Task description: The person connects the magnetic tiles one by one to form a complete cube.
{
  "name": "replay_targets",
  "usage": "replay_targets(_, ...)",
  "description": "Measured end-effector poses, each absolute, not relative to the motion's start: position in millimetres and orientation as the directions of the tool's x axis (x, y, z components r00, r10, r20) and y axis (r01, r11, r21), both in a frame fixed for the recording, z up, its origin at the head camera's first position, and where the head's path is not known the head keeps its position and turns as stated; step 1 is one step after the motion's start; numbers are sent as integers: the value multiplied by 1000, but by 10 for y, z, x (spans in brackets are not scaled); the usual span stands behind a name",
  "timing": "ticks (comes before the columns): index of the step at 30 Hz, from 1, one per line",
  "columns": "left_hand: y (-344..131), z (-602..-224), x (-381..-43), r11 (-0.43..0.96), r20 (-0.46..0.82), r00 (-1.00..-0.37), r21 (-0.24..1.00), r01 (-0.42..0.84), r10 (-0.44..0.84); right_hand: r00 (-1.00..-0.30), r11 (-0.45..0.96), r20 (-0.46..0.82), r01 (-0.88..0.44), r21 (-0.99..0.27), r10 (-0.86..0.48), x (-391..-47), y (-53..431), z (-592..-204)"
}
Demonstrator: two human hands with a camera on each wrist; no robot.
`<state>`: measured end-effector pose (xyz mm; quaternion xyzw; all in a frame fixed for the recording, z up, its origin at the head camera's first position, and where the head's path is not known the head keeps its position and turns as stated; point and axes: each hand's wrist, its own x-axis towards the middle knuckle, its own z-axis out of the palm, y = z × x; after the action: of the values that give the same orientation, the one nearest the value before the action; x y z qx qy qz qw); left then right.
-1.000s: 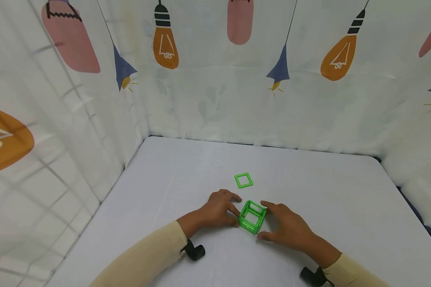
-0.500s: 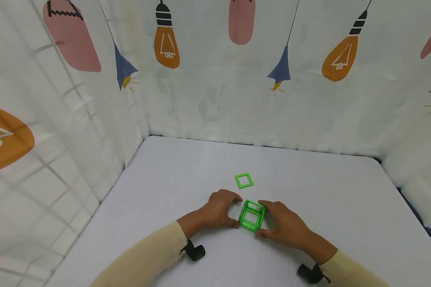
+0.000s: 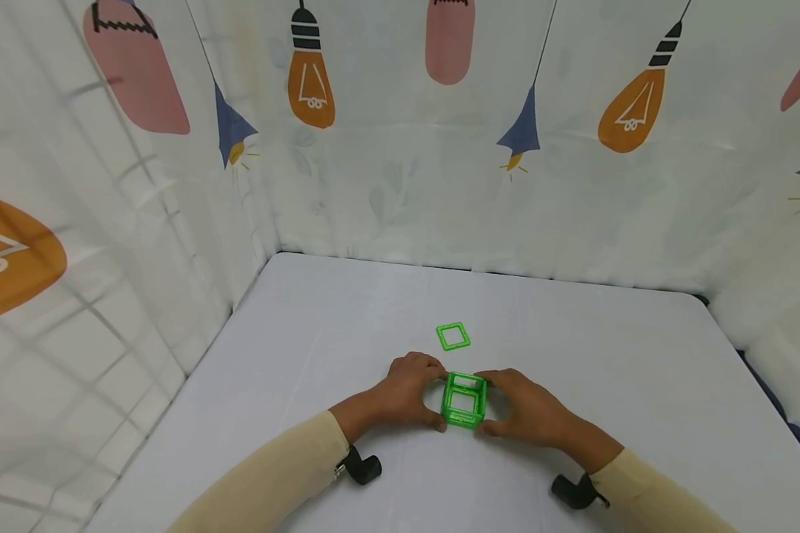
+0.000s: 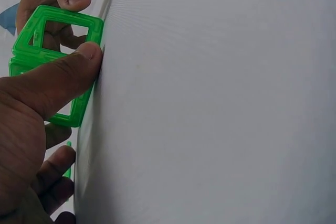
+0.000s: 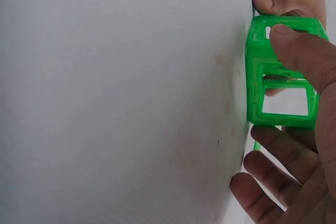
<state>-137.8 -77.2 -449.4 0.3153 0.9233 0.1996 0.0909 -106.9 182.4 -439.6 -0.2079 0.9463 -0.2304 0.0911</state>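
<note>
A cube of green see-through magnetic tiles [image 3: 462, 417], built from open square frames, stands on the white table in front of me. My left hand [image 3: 405, 391] grips its left side, thumb at the near corner and forefinger at the far one. On the opposite side, my right hand [image 3: 532, 411] holds it the same way. In the left wrist view, the left thumb lies across the cube [image 4: 94, 31]. The right thumb presses on a face of the cube [image 5: 255, 98] in the right wrist view. A loose green square tile [image 3: 457, 346] lies flat just beyond the cube.
White cloth covers the table [image 3: 347, 311]. A curtain [image 3: 400, 185] printed with lamps and bulbs hangs behind it and along the sides. Black wrist cameras sit under the left wrist [image 3: 363, 466] and the right wrist [image 3: 573, 491].
The cube has turned slightly and shifted a little to the left. My right hand has moved left with it, and my left fingers have closed in on its side. The loose tile has stayed put.
</note>
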Motion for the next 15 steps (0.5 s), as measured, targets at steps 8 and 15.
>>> replay_targets(8,-782,-4481,-1374,720,-45,-788,441,536,614,-885,790,-72,-372,-487,-460,-1094,1834,-4396)
replay_targets(15,-786,-4491,-1378,718,-45,-790,451,530,612,-857,764,-73,-413,-496,-510,-1135,1873,-4381)
